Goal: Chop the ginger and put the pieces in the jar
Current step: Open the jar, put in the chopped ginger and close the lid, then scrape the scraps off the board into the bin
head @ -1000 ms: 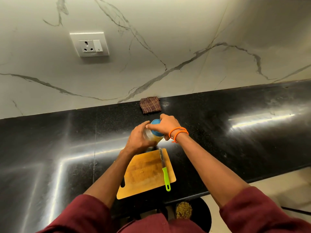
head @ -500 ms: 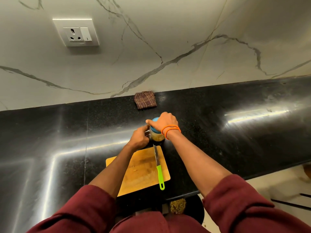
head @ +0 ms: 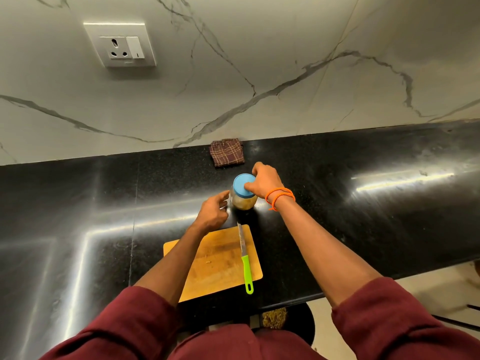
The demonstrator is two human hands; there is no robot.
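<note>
While your right hand (head: 265, 179) curls over the far right edge of the blue lid (head: 242, 185), thumb and fingers gripping it, the jar (head: 243, 201) stands upright on the black desk (head: 363, 216), just beyond the far edge of the cutting board (head: 220, 263). Pale chopped pieces show through the jar's clear wall below the lid. Your left hand (head: 214, 213) sits just left of the jar with its fingers loosely curled and holding nothing; whether a fingertip touches the glass cannot be told. An orange band (head: 280, 197) circles your right wrist.

The wooden cutting board lies near you, at the near edge of the desk, partly under your left forearm. On its right part rests the knife (head: 245, 258), blade pointing far toward the jar, its green handle reaching past the board's near edge. A few small scraps lie on the board's surface.

Far behind the jar, against the marble wall (head: 259, 61), lies a folded brown checked cloth (head: 227, 152). A white socket (head: 120, 45) is set in the wall at the far left.
</note>
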